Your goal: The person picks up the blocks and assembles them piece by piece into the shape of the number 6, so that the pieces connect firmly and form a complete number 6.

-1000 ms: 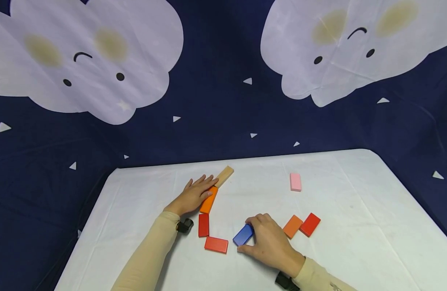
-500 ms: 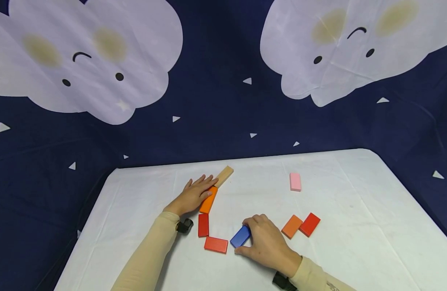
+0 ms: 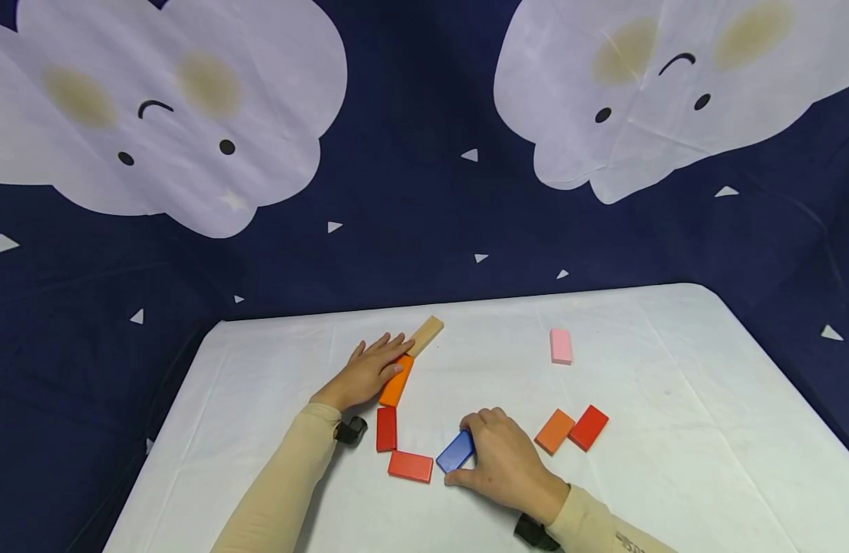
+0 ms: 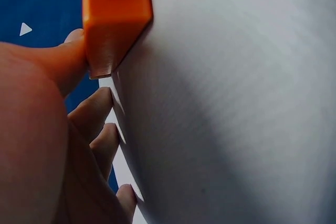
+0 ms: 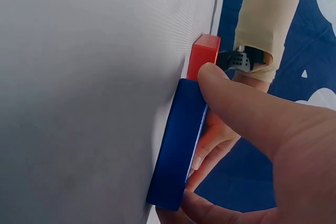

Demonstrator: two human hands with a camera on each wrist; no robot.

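Note:
My right hand [image 3: 507, 463] holds a blue block [image 3: 456, 452] between thumb and fingers, flat on the table. Its left end lies close to a red block [image 3: 411, 466]; from above I cannot tell whether they touch. In the right wrist view the blue block [image 5: 177, 145] spans thumb to fingertips. My left hand [image 3: 365, 374] lies with straight fingers along an orange block [image 3: 395, 384], thumb resting on it, fingertips at a wooden block [image 3: 427, 335]. A second red block [image 3: 386, 428] joins the orange one to the first red block in a curved row.
Right of my right hand lie an orange block [image 3: 555, 431] and a red block [image 3: 589, 427], corner to corner. A pink block [image 3: 561, 346] lies farther back. The white table [image 3: 673, 361] ends at a dark blue cloth [image 3: 411, 184] with clouds.
My right hand has slid the blue block slightly left and down, nearer the red block, slowing in the last half second. My left hand has stayed in place.

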